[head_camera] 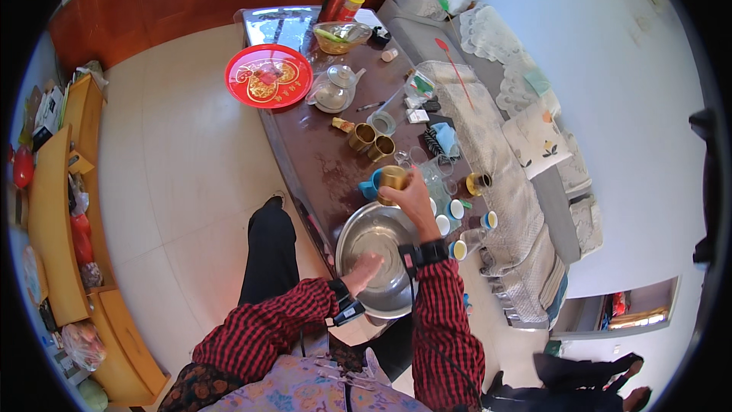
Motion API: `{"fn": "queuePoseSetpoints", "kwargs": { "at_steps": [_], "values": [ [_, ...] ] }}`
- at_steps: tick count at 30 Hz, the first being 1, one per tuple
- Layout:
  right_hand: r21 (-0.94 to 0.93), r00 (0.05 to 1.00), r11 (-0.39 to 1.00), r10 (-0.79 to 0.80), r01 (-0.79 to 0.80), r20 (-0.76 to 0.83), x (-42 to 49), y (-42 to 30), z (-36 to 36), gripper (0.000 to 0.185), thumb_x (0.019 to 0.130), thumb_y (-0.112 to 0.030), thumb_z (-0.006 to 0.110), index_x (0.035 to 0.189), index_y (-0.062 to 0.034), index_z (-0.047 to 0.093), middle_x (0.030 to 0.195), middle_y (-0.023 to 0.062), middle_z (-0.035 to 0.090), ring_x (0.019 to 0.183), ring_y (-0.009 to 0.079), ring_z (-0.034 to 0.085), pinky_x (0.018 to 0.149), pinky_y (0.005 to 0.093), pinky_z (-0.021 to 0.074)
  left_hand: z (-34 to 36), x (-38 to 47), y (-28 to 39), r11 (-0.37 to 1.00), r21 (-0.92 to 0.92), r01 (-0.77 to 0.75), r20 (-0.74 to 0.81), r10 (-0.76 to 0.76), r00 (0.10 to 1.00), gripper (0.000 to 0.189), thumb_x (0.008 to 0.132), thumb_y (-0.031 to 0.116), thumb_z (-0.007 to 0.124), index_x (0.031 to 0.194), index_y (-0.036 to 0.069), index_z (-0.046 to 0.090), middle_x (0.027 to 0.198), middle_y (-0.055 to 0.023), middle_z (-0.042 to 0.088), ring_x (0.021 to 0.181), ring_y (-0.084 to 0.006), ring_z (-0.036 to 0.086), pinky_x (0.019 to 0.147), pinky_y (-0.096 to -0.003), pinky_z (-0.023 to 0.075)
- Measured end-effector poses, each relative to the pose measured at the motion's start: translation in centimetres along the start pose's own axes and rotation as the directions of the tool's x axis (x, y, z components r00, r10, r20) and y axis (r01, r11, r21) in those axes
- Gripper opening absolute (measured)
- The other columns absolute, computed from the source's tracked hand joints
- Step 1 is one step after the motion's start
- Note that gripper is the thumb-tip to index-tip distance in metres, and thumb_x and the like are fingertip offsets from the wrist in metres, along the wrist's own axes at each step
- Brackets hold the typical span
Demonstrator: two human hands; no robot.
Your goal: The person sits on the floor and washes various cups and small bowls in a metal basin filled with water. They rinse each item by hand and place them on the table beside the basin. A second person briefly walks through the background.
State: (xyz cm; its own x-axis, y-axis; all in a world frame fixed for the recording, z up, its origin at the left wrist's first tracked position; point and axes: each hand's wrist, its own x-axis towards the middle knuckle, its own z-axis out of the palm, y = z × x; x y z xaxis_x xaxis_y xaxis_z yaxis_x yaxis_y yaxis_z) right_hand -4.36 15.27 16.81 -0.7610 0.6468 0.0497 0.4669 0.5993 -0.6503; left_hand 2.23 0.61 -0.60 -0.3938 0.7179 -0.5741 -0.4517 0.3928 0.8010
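Note:
My right hand (pixel 413 194) grips a gold-coloured metal mug (pixel 391 178) above the far rim of a wide stainless steel basin (pixel 350 234). Over the basin's near left part is my left hand (pixel 365 273), holding nothing, its fingers stretched out and slightly blurred. What looks like shallow water lies in the basin. A blue mug (pixel 369 186) stands just beyond the basin, partly hidden by the raised mug. Farther along the table, two more gold-coloured mugs (pixel 362 137) stand upright side by side.
The dark table (pixel 306 169) also bears a glass teapot (pixel 334 91), a red round tray (pixel 243 77) jutting past its left edge, and several paper cups (pixel 456 209) with drinking glasses (pixel 445 166) at right. A sofa (pixel 457 109) runs alongside. Another person (pixel 583 383) is at lower right.

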Motion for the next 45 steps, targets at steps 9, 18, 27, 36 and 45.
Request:
{"fn": "queuePoseSetpoints", "kwargs": {
  "at_steps": [9, 18, 27, 36, 45],
  "values": [
    [-0.826, 0.911, 0.386, -0.185, 0.411, 0.368, 8.7, -1.3, 12.5, 0.052, 0.053, -0.041, 0.081, 0.089, -0.0095, 0.062, 0.084, 0.0078, 0.063, 0.087, 0.0259, 0.056, 0.079, 0.0399, 0.0379, -0.7, -1.0, 1.8, 0.972, 0.232, 0.027, 0.095, -0.050, 0.994, 0.041, 0.088, 0.031, 0.050, 0.090, -0.008, 0.062, 0.083, -0.0246, 0.065, 0.074, -0.0286, 0.057, 0.067, -0.0463, 0.0415],
    [-0.746, 0.854, 0.421, -0.330, 0.515, 0.403, 7.7, -2.5, 15.0, 0.043, 0.057, -0.030, 0.077, 0.088, -0.0080, 0.059, 0.083, 0.0093, 0.058, 0.090, 0.0261, 0.052, 0.082, 0.0400, 0.0341, 0.2, -0.7, 2.2, 0.991, 0.103, 0.081, 0.124, -0.094, 0.988, 0.046, 0.087, 0.037, 0.048, 0.103, -0.004, 0.061, 0.099, -0.0253, 0.065, 0.093, -0.0356, 0.065, 0.076, -0.0474, 0.0464],
    [-0.648, 0.856, 0.580, -0.455, 0.493, 0.245, 10.8, -4.7, 18.8, 0.051, 0.062, -0.042, 0.082, 0.086, -0.0039, 0.058, 0.087, 0.0145, 0.061, 0.090, 0.0320, 0.056, 0.080, 0.0442, 0.0400, 1.1, -0.2, 0.4, 0.994, 0.089, 0.064, 0.216, -0.082, 0.973, 0.049, 0.089, 0.041, 0.048, 0.108, -0.003, 0.060, 0.104, -0.0224, 0.066, 0.095, -0.0325, 0.065, 0.077, -0.0452, 0.0463],
    [-0.755, 0.906, 0.626, -0.410, 0.195, -0.106, 14.9, 5.4, 10.6, 0.059, 0.069, -0.028, 0.078, 0.116, -0.0033, 0.052, 0.109, 0.0176, 0.058, 0.103, 0.0376, 0.055, 0.087, 0.0495, 0.0440, 0.7, -0.3, -0.2, 0.986, 0.056, 0.154, 0.230, -0.163, 0.960, 0.037, 0.087, 0.033, 0.056, 0.098, -0.002, 0.067, 0.083, -0.0122, 0.065, 0.080, -0.0212, 0.059, 0.070, -0.0381, 0.0438],
    [-0.703, 0.965, 0.671, -0.244, 0.238, 0.094, 16.9, 7.0, 8.5, 0.066, 0.062, -0.021, 0.081, 0.122, -0.0097, 0.054, 0.106, 0.0185, 0.054, 0.102, 0.0376, 0.055, 0.084, 0.0461, 0.0498, 0.8, 0.9, -1.3, 0.993, 0.007, 0.115, 0.220, -0.113, 0.969, 0.030, 0.088, 0.027, 0.060, 0.101, 0.001, 0.069, 0.083, -0.0036, 0.061, 0.078, -0.0141, 0.052, 0.069, -0.0330, 0.0418]
  ]
}}
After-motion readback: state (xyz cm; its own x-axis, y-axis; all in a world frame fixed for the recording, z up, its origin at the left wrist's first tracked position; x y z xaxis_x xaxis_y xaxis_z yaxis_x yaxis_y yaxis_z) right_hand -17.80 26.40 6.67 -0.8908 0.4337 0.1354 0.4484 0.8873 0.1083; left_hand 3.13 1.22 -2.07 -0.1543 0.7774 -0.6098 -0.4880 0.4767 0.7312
